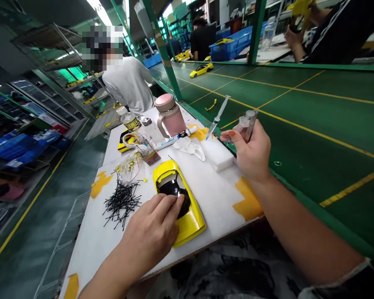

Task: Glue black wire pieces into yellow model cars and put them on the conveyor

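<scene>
A yellow model car body [191, 220] with a black interior lies on the white table in front of me. My left hand [157, 224] is over its near left side, thumb and fingers pinched at the cabin opening; what they hold, if anything, is too small to make out. Raised above the table's right edge, my right hand [254, 151] grips a clear plastic part [248, 122] between thumb and fingers. Just left of that hand, a syringe [218, 117] stands tilted at a white foam block [217, 154]. A pile of thin black sticks [122, 203] lies left of the car.
Behind the car are a pink mug [171, 116], a bottle [129, 119], a white tube [166, 143], crumpled tissue [190, 148] and a plastic bag [127, 166]. A green surface with yellow lines [299, 124] runs along the right. A person in grey [129, 85] sits ahead.
</scene>
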The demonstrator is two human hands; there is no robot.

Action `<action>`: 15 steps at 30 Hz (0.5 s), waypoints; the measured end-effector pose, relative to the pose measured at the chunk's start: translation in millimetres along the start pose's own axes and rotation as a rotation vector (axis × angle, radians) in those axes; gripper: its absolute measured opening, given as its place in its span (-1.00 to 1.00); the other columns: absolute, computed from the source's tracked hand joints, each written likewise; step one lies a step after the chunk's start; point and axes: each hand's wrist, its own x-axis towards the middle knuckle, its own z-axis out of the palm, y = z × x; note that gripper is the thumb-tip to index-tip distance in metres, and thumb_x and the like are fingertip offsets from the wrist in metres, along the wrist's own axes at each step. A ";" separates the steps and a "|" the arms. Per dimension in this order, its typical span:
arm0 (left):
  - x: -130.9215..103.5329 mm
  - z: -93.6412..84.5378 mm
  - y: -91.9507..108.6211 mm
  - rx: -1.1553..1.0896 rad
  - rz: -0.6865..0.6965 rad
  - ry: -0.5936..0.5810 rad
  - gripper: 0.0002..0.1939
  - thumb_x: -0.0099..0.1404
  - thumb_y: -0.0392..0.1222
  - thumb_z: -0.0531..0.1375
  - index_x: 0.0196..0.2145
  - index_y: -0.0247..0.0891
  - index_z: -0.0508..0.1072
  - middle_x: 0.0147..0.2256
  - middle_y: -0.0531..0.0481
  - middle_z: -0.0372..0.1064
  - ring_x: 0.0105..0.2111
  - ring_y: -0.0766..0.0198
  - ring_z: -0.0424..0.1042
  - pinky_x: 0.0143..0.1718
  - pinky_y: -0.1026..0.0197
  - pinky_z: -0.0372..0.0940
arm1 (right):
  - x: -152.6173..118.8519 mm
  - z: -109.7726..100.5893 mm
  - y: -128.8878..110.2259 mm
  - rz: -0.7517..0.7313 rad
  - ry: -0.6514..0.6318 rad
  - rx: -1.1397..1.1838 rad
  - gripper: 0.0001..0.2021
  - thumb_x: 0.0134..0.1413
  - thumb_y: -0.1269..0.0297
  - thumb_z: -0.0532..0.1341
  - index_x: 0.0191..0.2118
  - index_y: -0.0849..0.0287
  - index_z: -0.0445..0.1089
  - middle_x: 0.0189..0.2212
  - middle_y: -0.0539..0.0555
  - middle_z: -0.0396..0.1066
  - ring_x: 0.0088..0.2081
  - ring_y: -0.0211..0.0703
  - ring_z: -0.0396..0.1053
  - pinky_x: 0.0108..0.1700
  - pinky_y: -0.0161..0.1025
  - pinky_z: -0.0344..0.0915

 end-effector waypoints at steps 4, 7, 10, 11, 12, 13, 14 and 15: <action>1.2 -8.7 -5.4 0.015 -0.071 0.043 -0.49 0.29 -0.42 0.20 0.19 -0.31 0.37 -0.11 -0.20 0.50 -0.17 0.04 0.43 -0.21 0.04 0.46 | -11.1 3.0 -19.8 0.010 -0.070 0.051 -0.57 0.20 0.20 0.31 0.18 0.00 0.34 -0.35 0.01 0.58 -0.28 0.00 0.60 -0.14 -0.03 0.50; -0.6 -9.2 -8.7 0.045 -0.106 -0.035 -0.46 0.28 -0.28 0.29 0.20 -0.34 0.36 -0.08 -0.24 0.49 -0.13 -0.04 0.44 -0.23 -0.01 0.49 | -21.9 2.8 -36.5 0.122 -0.124 0.191 -0.64 0.14 0.28 0.32 0.07 0.06 0.42 -0.31 0.04 0.58 -0.28 -0.06 0.57 -0.31 -0.19 0.45; -1.1 -4.3 -6.5 0.059 -0.115 -0.101 -0.41 0.22 -0.32 0.30 0.21 -0.37 0.35 -0.05 -0.27 0.48 -0.11 -0.07 0.45 -0.19 -0.04 0.51 | -34.3 -1.1 -51.6 0.298 -0.177 0.360 -0.82 0.00 0.41 0.31 -0.22 0.12 0.51 -0.31 0.06 0.55 -0.53 -0.30 0.31 -0.64 -0.39 0.00; -0.9 -2.5 -5.1 0.051 -0.118 -0.107 -0.41 0.21 -0.34 0.30 0.20 -0.38 0.36 -0.05 -0.28 0.48 -0.11 -0.07 0.45 -0.17 -0.04 0.51 | -38.5 -2.8 -56.4 0.344 -0.199 0.433 -0.85 -0.05 0.44 0.30 -0.29 0.13 0.51 -0.36 0.04 0.52 -0.60 -0.38 0.15 -0.67 -0.39 -0.16; -0.8 -1.0 -3.6 0.038 -0.118 -0.107 -0.42 0.21 -0.36 0.28 0.20 -0.39 0.36 -0.05 -0.29 0.48 -0.11 -0.07 0.45 -0.17 -0.05 0.52 | -42.6 -4.5 -61.2 0.381 -0.224 0.519 -0.86 -0.10 0.45 0.29 -0.34 0.13 0.51 -0.42 0.03 0.48 -0.62 -0.40 0.04 -0.67 -0.39 -0.26; -0.8 0.0 -2.6 0.023 -0.116 -0.097 -0.43 0.22 -0.38 0.26 0.19 -0.40 0.38 -0.05 -0.29 0.48 -0.11 -0.07 0.46 -0.17 -0.05 0.51 | -46.6 -6.1 -66.1 0.412 -0.252 0.607 -0.87 -0.13 0.43 0.31 -0.36 0.13 0.52 -0.47 0.02 0.42 -0.61 -0.39 0.00 -0.67 -0.39 -0.29; -1.2 0.3 -2.1 0.007 -0.117 -0.079 -0.45 0.23 -0.40 0.23 0.19 -0.39 0.39 -0.06 -0.29 0.49 -0.11 -0.06 0.46 -0.17 -0.05 0.51 | -50.3 -7.3 -70.8 0.438 -0.282 0.688 -0.90 -0.12 0.36 0.34 -0.37 0.12 0.52 -0.51 0.01 0.35 -0.59 -0.37 0.00 -0.67 -0.40 -0.29; -2.0 0.0 -2.5 -0.015 -0.129 -0.057 -0.46 0.25 -0.41 0.20 0.20 -0.36 0.39 -0.07 -0.28 0.49 -0.11 -0.05 0.46 -0.17 -0.04 0.50 | -53.8 -8.1 -75.3 0.460 -0.314 0.751 -0.87 -0.09 0.24 0.39 -0.36 0.12 0.53 -0.55 0.00 0.28 -0.57 -0.34 0.02 -0.67 -0.41 -0.26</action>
